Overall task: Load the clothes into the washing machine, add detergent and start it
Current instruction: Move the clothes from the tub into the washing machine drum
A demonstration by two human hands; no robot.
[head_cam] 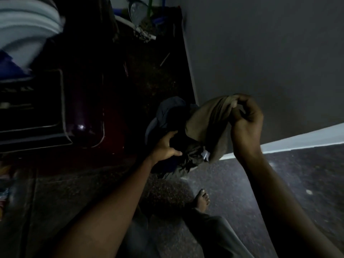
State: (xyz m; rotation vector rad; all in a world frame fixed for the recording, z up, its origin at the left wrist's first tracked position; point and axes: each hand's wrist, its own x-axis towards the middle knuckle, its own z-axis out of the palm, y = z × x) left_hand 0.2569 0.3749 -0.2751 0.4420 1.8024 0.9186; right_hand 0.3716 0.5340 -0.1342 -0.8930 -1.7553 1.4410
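Note:
The scene is dim. A pile of dark clothes (173, 116) lies on the floor against the base of a wall. My left hand (165, 148) grips a dark garment in that pile. My right hand (245, 116) pinches the top of a brown cloth (208, 127) and holds it lifted above the pile, its lower end hanging down by a small white tag. A dark maroon washing machine (83, 112) with a pale-edged top stands at the left.
A grey wall (260, 53) with a pale skirting strip fills the right side. A white basin (22, 25) sits upper left. Broom or mop handles (149, 8) stand in the far corner. My bare foot (202, 201) rests on the speckled floor below the pile.

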